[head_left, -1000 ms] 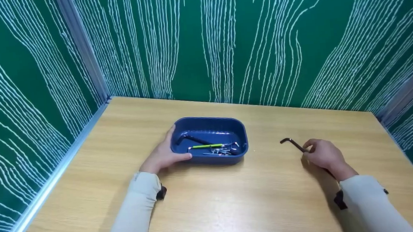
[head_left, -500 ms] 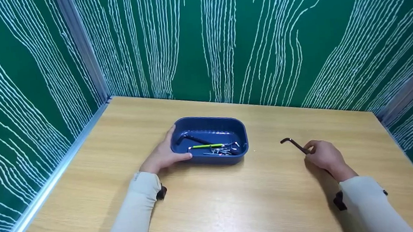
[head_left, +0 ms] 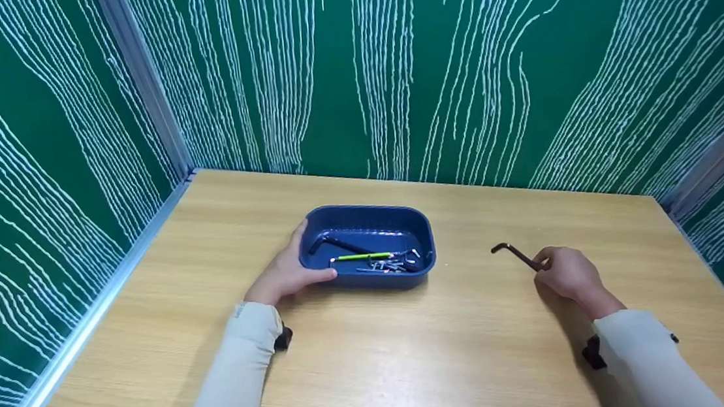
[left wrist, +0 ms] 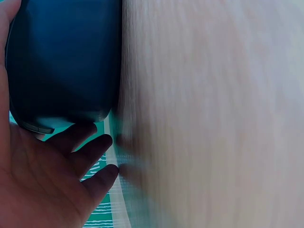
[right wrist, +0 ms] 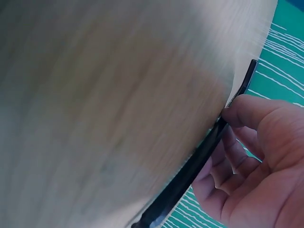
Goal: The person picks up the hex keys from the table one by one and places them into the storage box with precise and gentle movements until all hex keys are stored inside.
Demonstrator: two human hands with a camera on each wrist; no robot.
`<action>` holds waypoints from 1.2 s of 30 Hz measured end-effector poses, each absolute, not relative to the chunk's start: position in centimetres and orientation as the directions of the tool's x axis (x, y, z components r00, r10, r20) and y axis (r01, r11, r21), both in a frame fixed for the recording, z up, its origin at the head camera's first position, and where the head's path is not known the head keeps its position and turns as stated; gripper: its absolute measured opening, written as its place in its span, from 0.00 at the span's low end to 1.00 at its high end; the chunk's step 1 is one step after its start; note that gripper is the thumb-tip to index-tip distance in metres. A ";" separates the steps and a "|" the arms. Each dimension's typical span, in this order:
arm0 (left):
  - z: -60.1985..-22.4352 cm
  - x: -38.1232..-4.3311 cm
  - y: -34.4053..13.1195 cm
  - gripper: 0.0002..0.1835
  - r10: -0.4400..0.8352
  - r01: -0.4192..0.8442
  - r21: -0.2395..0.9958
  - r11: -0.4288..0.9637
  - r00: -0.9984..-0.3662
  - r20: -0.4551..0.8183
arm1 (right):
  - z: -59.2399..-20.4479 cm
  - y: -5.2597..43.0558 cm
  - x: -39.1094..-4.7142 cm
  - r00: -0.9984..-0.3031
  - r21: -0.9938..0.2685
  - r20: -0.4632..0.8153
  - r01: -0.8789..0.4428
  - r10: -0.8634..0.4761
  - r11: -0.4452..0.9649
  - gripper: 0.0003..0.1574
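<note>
A dark blue rectangular bin sits on the wooden table, left of centre. My left hand holds its left end, thumb along the front wall and fingers at the far side; in the left wrist view several fingers spread below the bin's end wall. To the right of the bin, my right hand pinches a black Allen key between thumb and fingertips. Its bent end points away to the left. In the right wrist view the long shaft runs close along the tabletop.
Inside the bin lie a dark bent bar, a lime-green rod with a bent silver tip, and several small metal pieces. Green walls with white wavy lines enclose the wooden table at the back and sides.
My right hand has shifted very slightly to the right along the Allen key, whose bent end stays in place. The left hand and the bin have not moved.
</note>
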State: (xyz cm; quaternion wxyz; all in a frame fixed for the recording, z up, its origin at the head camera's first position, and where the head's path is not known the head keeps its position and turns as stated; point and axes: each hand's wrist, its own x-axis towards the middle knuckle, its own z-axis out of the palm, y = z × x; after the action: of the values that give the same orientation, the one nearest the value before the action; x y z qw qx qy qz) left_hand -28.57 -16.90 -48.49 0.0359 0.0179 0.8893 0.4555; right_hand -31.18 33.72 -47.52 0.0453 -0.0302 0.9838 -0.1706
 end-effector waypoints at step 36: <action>-48.8 -28.8 -17.1 0.61 0.072 0.023 0.810 0.586 -0.997 -0.023 | -45.0 30.0 -31.3 -0.993 -0.370 0.063 -0.113 -0.097 0.922 0.14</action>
State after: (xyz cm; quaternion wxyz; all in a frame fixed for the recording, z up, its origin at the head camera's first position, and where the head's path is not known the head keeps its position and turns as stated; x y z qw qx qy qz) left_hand -28.85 -17.08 -48.77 0.0265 0.0267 0.8902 0.4540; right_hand -31.33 30.03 -44.98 -0.0219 -0.0536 0.9801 -0.1900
